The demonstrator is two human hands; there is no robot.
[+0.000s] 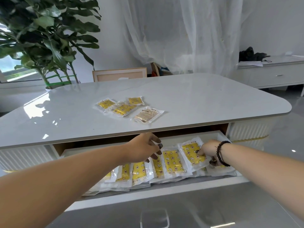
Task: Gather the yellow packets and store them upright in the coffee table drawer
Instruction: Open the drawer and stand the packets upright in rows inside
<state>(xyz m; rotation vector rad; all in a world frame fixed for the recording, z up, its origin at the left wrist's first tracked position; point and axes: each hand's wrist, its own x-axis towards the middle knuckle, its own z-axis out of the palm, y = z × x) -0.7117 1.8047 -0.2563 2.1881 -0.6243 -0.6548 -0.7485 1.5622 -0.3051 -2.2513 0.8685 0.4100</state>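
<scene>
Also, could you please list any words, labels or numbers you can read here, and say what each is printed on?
Nothing is legible.
Yellow packets in the drawer: small print on the edges, too blurred to read.
Packets on the table top: print too small.
Face-down packet: dense print, blurred.

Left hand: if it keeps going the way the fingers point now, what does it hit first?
The left hand has its fingers angled down and right into the open drawer. First contact would likely be the leaning row of yellow packets just under the fingertips; whether they already touch is unclear.
</scene>
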